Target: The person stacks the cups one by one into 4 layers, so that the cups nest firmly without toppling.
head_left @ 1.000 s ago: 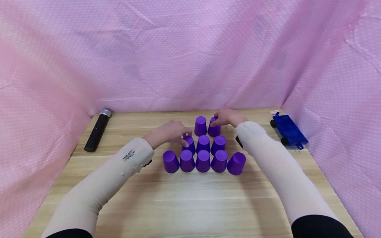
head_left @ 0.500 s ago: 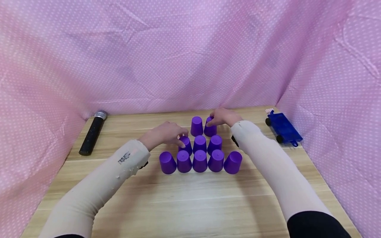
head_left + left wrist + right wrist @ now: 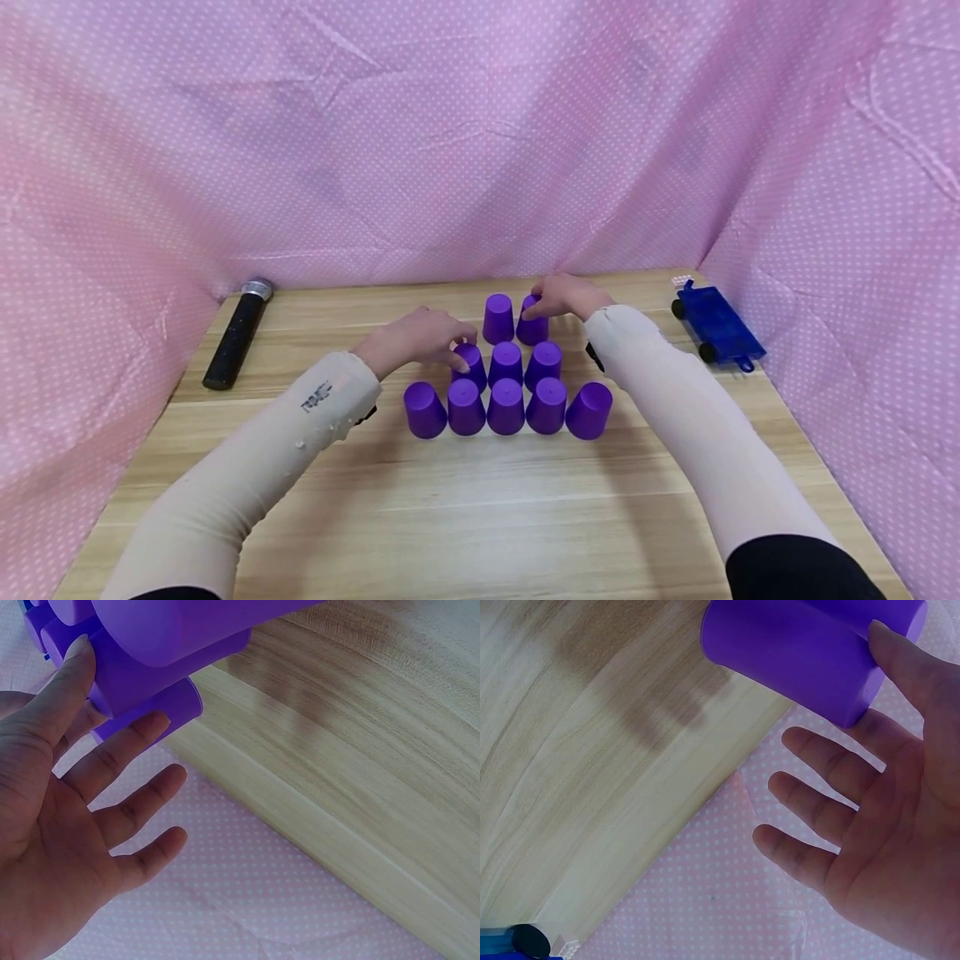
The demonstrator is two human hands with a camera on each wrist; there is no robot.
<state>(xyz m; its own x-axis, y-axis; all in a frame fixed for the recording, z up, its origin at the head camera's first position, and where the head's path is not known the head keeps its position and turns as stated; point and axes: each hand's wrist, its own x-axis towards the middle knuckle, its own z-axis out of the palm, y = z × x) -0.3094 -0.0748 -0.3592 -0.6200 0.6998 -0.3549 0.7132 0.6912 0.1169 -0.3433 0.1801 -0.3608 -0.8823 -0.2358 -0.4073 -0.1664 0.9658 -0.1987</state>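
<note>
Purple cups stand upside down in three rows: several in front, three in the middle, two at the back. My left hand (image 3: 420, 337) grips the left cup (image 3: 473, 379) of the middle row near its raised base. Its thumb (image 3: 71, 682) lies on that cup's edge in the left wrist view, the other fingers spread. At the back row, my right hand (image 3: 567, 295) pinches the right cup (image 3: 534, 332) by its upturned base between thumb and index finger; its other fingers (image 3: 810, 806) extend beside it. The left back cup (image 3: 498, 320) stands untouched.
A black microphone (image 3: 237, 337) lies at the table's left side. On the right is a blue toy trailer (image 3: 722, 323) with black wheels, a small pale block (image 3: 682, 282) behind it. Pink dotted cloth (image 3: 480, 150) surrounds the wooden table (image 3: 480, 517).
The head view has shifted a little, so everything sits slightly farther left than one second ago. Both hands keep the same places on their cups.
</note>
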